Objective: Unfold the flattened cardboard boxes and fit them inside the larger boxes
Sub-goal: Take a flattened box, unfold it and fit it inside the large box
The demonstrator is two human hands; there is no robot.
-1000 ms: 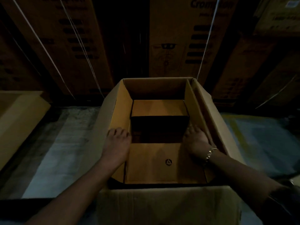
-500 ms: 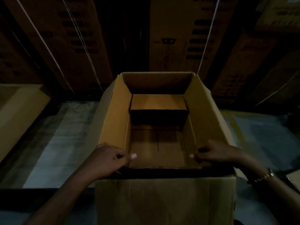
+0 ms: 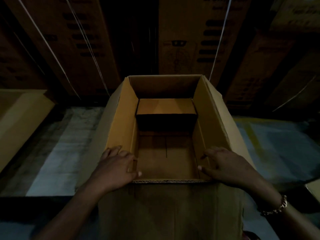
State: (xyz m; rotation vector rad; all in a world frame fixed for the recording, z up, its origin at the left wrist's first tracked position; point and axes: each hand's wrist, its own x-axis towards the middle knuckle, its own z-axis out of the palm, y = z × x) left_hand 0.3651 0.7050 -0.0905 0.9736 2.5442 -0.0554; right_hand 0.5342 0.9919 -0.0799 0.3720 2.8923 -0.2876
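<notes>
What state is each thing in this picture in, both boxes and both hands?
large cardboard box: upright, top open.
small cardboard box: top closed, inside the large cardboard box at its far end.
left hand: fingers relaxed, resting on the left rim of the large cardboard box.
right hand: fingers relaxed, resting on its right rim.
bracelet: on the right wrist.

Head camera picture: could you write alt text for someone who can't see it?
The left hand and right hand rest on the near side walls of an open big box. A small box sits inside at its far end; cartons stand behind.
</notes>
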